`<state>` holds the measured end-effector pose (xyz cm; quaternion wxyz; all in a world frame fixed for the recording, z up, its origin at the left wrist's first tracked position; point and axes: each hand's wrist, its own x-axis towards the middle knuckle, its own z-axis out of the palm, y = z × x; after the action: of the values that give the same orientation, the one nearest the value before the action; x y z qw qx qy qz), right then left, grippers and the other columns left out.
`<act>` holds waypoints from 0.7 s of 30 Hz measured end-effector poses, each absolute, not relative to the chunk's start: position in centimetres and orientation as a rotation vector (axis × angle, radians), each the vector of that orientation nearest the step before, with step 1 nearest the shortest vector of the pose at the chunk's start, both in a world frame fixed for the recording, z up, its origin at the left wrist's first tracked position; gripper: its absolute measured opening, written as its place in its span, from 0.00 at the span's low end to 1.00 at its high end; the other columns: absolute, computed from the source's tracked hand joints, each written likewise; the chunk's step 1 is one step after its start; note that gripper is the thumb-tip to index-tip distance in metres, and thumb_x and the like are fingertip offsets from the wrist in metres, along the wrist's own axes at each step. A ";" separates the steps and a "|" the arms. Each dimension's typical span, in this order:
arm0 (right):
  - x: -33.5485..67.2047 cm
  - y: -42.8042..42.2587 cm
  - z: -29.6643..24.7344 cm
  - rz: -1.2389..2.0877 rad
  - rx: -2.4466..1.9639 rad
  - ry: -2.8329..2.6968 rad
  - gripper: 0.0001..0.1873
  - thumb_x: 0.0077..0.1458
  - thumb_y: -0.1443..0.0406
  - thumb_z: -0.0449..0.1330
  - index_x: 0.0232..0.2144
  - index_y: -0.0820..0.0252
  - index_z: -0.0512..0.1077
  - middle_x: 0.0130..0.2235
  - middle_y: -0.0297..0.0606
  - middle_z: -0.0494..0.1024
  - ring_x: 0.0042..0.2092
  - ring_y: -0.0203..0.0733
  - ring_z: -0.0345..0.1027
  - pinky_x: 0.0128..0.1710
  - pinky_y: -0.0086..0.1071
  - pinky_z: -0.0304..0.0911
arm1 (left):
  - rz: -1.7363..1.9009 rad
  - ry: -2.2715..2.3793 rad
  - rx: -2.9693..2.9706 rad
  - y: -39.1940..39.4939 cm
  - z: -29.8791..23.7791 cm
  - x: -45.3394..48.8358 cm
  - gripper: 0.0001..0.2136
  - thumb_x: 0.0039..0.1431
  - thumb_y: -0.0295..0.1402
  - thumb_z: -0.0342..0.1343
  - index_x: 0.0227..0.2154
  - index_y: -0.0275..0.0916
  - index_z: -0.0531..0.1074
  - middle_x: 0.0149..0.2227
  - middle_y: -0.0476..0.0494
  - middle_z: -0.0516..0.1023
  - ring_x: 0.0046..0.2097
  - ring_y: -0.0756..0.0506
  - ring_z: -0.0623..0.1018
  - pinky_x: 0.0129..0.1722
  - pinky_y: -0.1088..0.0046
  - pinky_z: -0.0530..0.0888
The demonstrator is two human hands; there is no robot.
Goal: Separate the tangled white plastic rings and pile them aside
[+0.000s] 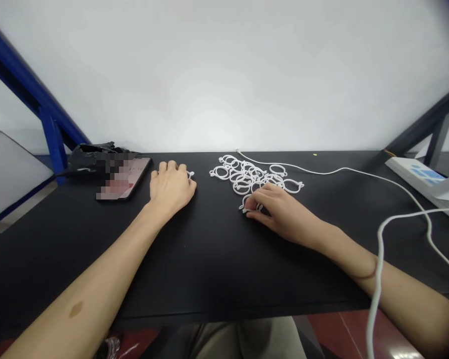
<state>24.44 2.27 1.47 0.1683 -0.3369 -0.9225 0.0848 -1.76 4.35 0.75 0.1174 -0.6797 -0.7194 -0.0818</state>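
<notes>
Many white rings (243,175) lie heaped on the desk (209,259), a phone (140,174) to their left, a white cable (344,169) running behind. The right hand (279,207) curls its fingers toward the thumb at a near ring (242,205), tabbed end leftward; the left hand (172,186) covers another. Whether either grips, I cannot tell.

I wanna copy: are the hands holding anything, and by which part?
Right hand: apparently a white curtain ring, by its near rim. Left hand: over another ring, hold hidden.

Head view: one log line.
left hand: over mostly hidden white piece; right hand: touching white ring; ring pile: on black table
</notes>
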 end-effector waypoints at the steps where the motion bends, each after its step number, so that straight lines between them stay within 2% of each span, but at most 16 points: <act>1: 24.4 2.3 1.5 0.245 -0.957 -2.619 0.01 0.59 0.67 0.60 0.36 0.59 0.71 0.38 0.40 0.78 0.41 0.45 0.66 0.43 0.40 0.64 | -0.233 -2.108 -1.985 4.4 0.8 -1.8 0.20 0.60 0.37 0.44 0.47 0.31 0.73 0.48 0.26 0.73 0.51 0.28 0.70 0.46 0.51 0.70; 11: 24.4 2.3 1.2 0.124 -0.857 -2.538 0.12 0.64 0.65 0.54 0.46 0.58 0.74 0.37 0.41 0.78 0.40 0.46 0.65 0.45 0.42 0.65 | -0.217 -2.061 -1.958 4.6 0.4 -2.4 0.19 0.58 0.34 0.46 0.46 0.32 0.75 0.47 0.28 0.75 0.51 0.28 0.69 0.46 0.50 0.68; 15: 24.2 2.0 1.5 0.099 -0.852 -2.439 0.14 0.65 0.66 0.53 0.50 0.57 0.72 0.38 0.40 0.77 0.39 0.44 0.64 0.44 0.40 0.65 | -0.559 -1.819 -2.090 4.1 1.1 -1.5 0.18 0.63 0.35 0.46 0.50 0.33 0.73 0.50 0.32 0.74 0.53 0.31 0.68 0.50 0.51 0.67; 18: 23.9 1.6 1.8 0.086 -0.875 -2.355 0.12 0.65 0.67 0.54 0.48 0.57 0.73 0.36 0.39 0.78 0.37 0.42 0.64 0.42 0.38 0.65 | -0.918 -1.482 -2.418 3.1 1.9 0.1 0.17 0.68 0.38 0.44 0.50 0.38 0.72 0.48 0.40 0.76 0.50 0.40 0.71 0.52 0.59 0.68; 21: 23.8 1.5 2.1 0.108 -0.915 -2.248 0.09 0.64 0.66 0.55 0.44 0.56 0.73 0.35 0.37 0.77 0.36 0.41 0.67 0.40 0.36 0.66 | -1.056 -1.246 -2.718 1.9 2.1 1.8 0.17 0.70 0.39 0.41 0.49 0.39 0.72 0.45 0.44 0.78 0.47 0.43 0.72 0.50 0.63 0.70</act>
<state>23.80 1.46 2.13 0.3486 -0.3530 -0.8672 0.0417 1.79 1.89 2.12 -0.0145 -0.8570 -0.3929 -0.3331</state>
